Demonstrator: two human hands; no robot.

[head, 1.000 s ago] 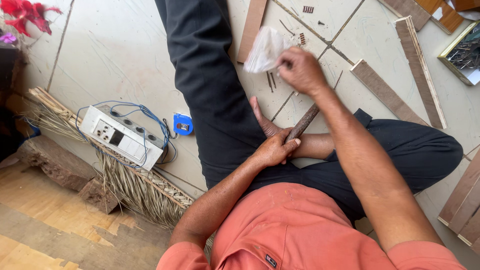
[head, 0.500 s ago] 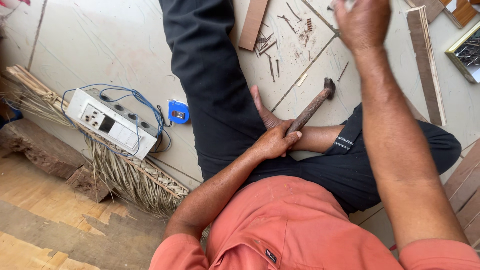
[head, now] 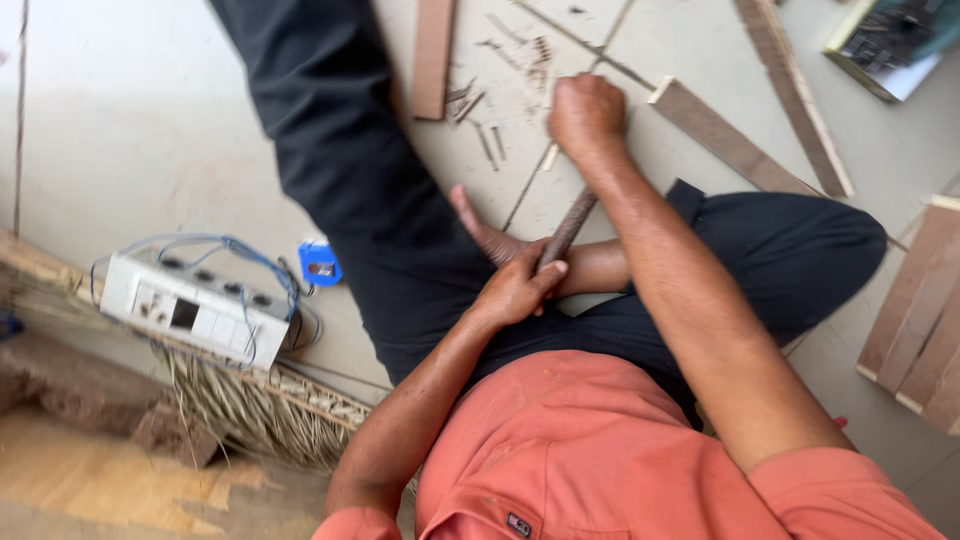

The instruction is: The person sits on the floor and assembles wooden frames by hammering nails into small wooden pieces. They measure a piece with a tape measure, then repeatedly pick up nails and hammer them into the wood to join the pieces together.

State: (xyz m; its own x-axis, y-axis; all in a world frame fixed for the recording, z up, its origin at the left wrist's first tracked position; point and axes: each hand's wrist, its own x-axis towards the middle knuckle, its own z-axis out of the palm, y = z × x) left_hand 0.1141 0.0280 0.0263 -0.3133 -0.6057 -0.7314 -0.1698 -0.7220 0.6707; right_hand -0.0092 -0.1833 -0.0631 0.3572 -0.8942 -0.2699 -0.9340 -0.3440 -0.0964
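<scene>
Pale floor tiles [head: 130, 130] with thin grout lines carry everything, and the person sits on them in an orange shirt and dark trousers, one leg stretched toward the far edge, the other folded. Nearest, at the left, a strip of worn wooden boarding and a rough reddish stone [head: 60, 385] meet the tiles, with a bundle of dry palm fronds [head: 250, 405] lying along that border. Just beyond it rests a white switch box [head: 195, 312] with looped blue wire, a small blue object [head: 320, 265] beside it. Over the lap, the left hand [head: 515, 290] is clenched around a brown hammer handle [head: 567, 228], which slants up toward the right hand [head: 587, 115]. That hand is closed into a fist on the tile; what it grips I cannot tell. Farther off lie scattered nails [head: 490, 140], several flat wooden strips [head: 725, 135], stacked boards [head: 920, 320] at the right edge, and a shallow tray [head: 885, 45] in the far corner.
</scene>
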